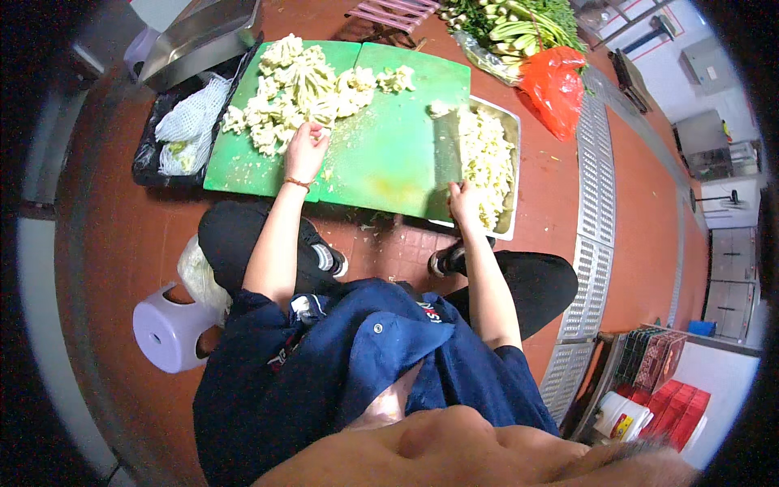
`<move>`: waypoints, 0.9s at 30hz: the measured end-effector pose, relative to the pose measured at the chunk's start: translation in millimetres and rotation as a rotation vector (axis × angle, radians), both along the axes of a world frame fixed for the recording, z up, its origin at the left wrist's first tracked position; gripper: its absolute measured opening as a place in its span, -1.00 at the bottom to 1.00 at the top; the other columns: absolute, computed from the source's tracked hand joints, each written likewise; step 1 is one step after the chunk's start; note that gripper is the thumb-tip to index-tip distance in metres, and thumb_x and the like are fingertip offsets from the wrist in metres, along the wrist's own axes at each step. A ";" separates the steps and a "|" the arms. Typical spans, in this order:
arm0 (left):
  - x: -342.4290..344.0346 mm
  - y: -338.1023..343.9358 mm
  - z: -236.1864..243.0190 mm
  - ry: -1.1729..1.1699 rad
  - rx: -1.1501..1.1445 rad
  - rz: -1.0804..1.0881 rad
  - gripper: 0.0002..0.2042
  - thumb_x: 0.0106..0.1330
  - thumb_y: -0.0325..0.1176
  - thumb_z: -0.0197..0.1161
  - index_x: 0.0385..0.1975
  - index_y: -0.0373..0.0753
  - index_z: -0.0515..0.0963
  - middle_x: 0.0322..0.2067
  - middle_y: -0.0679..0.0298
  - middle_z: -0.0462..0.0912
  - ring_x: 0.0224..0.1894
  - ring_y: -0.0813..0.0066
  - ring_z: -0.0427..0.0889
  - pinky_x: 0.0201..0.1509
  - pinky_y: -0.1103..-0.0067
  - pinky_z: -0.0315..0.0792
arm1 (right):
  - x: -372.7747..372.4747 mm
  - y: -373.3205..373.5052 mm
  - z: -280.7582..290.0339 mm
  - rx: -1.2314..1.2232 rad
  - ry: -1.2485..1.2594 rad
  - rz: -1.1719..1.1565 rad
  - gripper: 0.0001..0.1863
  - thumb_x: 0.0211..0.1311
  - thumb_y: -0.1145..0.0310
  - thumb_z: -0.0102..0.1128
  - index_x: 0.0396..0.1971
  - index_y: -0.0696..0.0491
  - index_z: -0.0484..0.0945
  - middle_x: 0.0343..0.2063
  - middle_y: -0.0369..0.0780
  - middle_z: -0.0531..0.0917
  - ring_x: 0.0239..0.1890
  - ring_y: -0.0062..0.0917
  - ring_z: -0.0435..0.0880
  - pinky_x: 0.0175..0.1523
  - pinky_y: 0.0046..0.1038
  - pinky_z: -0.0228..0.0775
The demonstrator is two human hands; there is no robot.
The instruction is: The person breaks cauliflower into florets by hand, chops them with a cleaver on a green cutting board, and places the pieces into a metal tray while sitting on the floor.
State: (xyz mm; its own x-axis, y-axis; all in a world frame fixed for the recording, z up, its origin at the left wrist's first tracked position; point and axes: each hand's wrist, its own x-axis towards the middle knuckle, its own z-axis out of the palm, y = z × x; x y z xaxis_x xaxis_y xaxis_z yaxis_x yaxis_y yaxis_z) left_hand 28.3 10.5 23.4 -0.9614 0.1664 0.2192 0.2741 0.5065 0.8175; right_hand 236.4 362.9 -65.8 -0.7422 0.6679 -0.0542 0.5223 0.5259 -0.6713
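A heap of pale cauliflower florets [296, 89] covers the left part of the green cutting boards [381, 154]. At the heap's near edge, my left hand [308, 150] has its fingers closed on a cauliflower floret, which they mostly hide. My right hand [465, 201] grips the handle of a cleaver [448, 152]. Its broad blade lies over the boards' right edge, beside a metal tray [513, 195] full of cut cauliflower pieces [487, 158]. One floret [441, 109] rests near the blade's far end. A smaller cluster [396, 79] sits at the far middle.
Left of the boards stands a black-lined crate [146, 166] with white foam netting [191, 114], and a steel pan [199, 49] above it. Leafy greens [519, 24] and a red plastic bag [556, 85] lie at the far right. A lilac stool [166, 329] is at my left; drain grates [595, 178] run along the right.
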 end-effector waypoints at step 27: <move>24.6 17.1 -5.8 0.055 -0.197 -0.112 -0.67 0.24 -0.15 0.38 -0.06 -0.09 0.56 0.15 0.19 0.45 0.03 0.14 0.64 0.13 0.30 0.54 | 30.3 -233.9 339.9 -0.184 0.479 1.559 -0.76 -0.05 0.38 0.36 -0.30 0.00 0.62 -0.12 -0.22 0.58 -0.01 -0.25 0.56 0.12 -0.27 0.45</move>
State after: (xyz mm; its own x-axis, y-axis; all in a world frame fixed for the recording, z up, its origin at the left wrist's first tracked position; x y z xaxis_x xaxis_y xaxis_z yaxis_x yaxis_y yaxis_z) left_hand 52.9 27.6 17.6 -0.9219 0.3162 0.2236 0.3791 0.6188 0.6880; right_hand 266.7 129.0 274.1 -0.6235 -0.6857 0.3756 -0.6654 0.2132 -0.7154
